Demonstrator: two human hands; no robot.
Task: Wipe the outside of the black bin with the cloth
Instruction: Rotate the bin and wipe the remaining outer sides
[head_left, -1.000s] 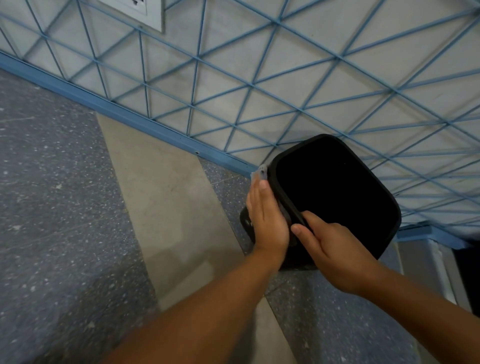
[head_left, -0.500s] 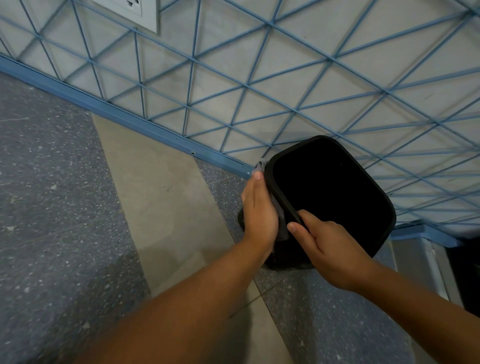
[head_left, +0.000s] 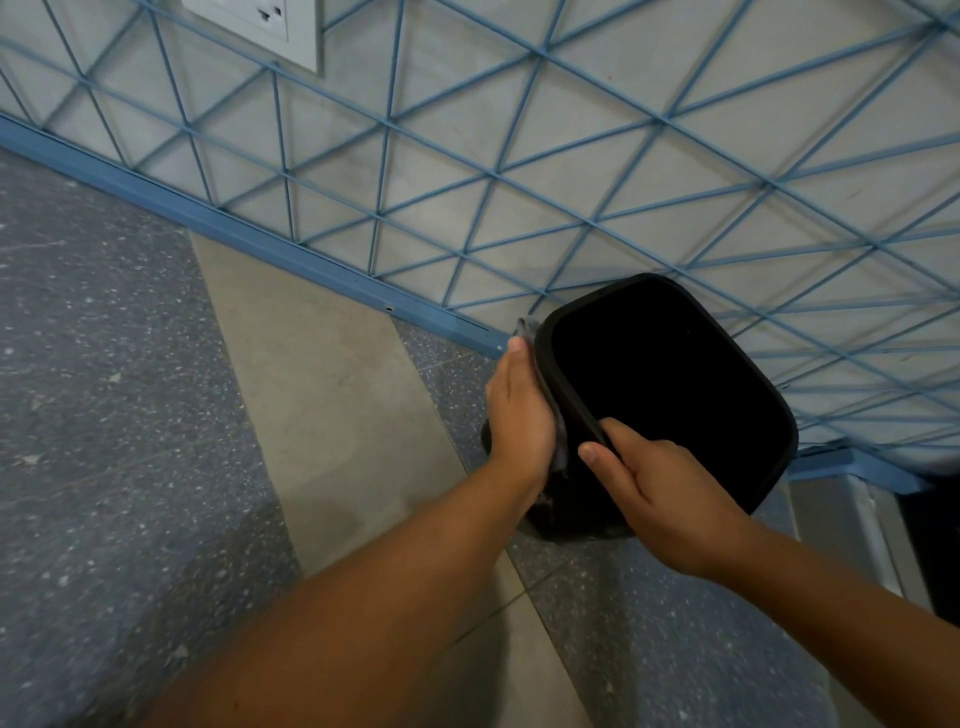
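Now the left hand (head_left: 522, 410) sits flat on the bin's (head_left: 670, 389) outer left wall, fingers straight and pressed together, with the grey cloth (head_left: 530, 330) trapped under the palm. A bit of cloth peeks out past the fingertips at 12 o'clock of that hand, and another bit shows near the wrist. Compared with a second ago the hand has slid a little toward the wall end of the bin, so the fingertip now reaches the far corner of the rim; the stroke looks near the end of that side. Likely mid-wipe, one face only, other faces not judged done.

Right hand (head_left: 660, 488) grips the near rim at about 7 o'clock of the opening, thumb on the outside, other fingers curled over the rim and mostly hidden inside. It has hardly shifted and steadies the bin.

Bin stands on the floor at roughly 3 o'clock of centre, tilted toward the viewer, its far side close to the wall; touching or not, cannot tell. Inside reads plain black, contents not visible.

Floor (head_left: 104, 415) is speckled grey with a plain beige strip (head_left: 322, 395) running across it. Wall (head_left: 571, 130) is pale with a blue triangular grid and a blue skirting (head_left: 234, 231). A white socket (head_left: 260, 26) sits at 11 o'clock.
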